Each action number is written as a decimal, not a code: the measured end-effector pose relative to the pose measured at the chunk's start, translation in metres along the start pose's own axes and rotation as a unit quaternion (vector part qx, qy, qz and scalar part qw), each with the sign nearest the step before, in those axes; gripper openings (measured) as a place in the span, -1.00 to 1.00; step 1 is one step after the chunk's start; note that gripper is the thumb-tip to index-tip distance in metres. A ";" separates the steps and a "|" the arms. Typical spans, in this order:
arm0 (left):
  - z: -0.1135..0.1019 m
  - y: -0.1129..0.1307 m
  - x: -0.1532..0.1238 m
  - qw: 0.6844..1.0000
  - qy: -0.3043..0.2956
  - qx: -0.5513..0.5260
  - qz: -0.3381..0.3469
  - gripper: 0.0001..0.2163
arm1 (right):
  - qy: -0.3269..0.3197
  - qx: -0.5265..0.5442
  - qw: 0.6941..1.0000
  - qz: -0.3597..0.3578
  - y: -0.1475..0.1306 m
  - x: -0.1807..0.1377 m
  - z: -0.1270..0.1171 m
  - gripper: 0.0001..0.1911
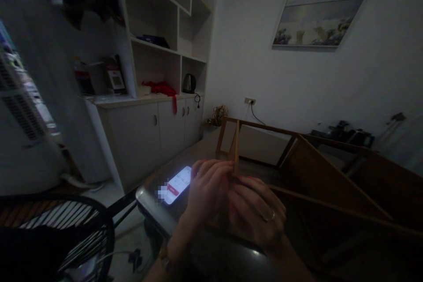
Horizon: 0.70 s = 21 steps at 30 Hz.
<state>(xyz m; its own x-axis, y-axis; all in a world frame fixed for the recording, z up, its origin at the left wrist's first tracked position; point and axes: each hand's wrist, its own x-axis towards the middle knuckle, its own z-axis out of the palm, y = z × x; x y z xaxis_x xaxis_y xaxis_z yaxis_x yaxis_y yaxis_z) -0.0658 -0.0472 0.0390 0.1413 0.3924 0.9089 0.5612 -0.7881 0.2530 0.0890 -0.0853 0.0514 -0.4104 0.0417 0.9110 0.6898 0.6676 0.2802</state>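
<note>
Two hands are meeting at an upright slat (pixel 236 143) on the brown wooden frame (pixel 324 167), which is lying across the table (pixel 153 212). My left hand (pixel 211 189) and right hand (pixel 257 211) are sitting with fingers curled in, spread narrow; I'm not seeing what's between them, so I can't tell if they're gripping the slat. Containers: white shelf unit (pixel 148 68) is holding a kettle (pixel 189 83) in a lower right compartment, red cloth (pixel 161 87) in the one left of it, cloth hanging over the edge, dark flat item (pixel 153 40) above. Bottle (pixel 83 79) and box (pixel 115 77) are standing on the ledge further left. Phone (pixel 178 185), screen lit, is lying on the table just beside my left hand. Frame is crowding my right side, black slatted chair (pixel 110 224) is filling the lower left, and my own fingers are blocking the contact point.
</note>
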 end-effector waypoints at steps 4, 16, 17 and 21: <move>-0.002 -0.010 -0.006 0.998 -0.026 -0.023 0.049 -0.63 | -0.002 -0.027 1.000 -0.009 0.001 0.003 -0.003 -0.90; -0.002 -0.008 -0.004 0.995 -0.053 0.015 0.082 -0.59 | -0.062 -0.036 0.996 -0.053 0.008 0.008 -0.015 -0.83; 0.002 -0.006 -0.005 0.997 -0.034 0.019 0.074 -0.63 | -0.062 -0.055 0.995 -0.057 0.008 0.008 -0.016 -0.83; 0.016 0.001 -0.009 0.999 0.036 0.023 0.017 -0.69 | -0.047 -0.118 0.990 -0.062 0.009 0.007 -0.016 -0.85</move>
<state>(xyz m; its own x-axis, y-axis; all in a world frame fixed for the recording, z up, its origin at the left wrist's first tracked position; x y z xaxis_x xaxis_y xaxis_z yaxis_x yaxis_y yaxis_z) -0.0538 -0.0439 0.0260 0.1025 0.3298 0.9385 0.5935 -0.7774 0.2084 0.1015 -0.0908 0.0654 -0.5462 0.0462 0.8363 0.7464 0.4799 0.4610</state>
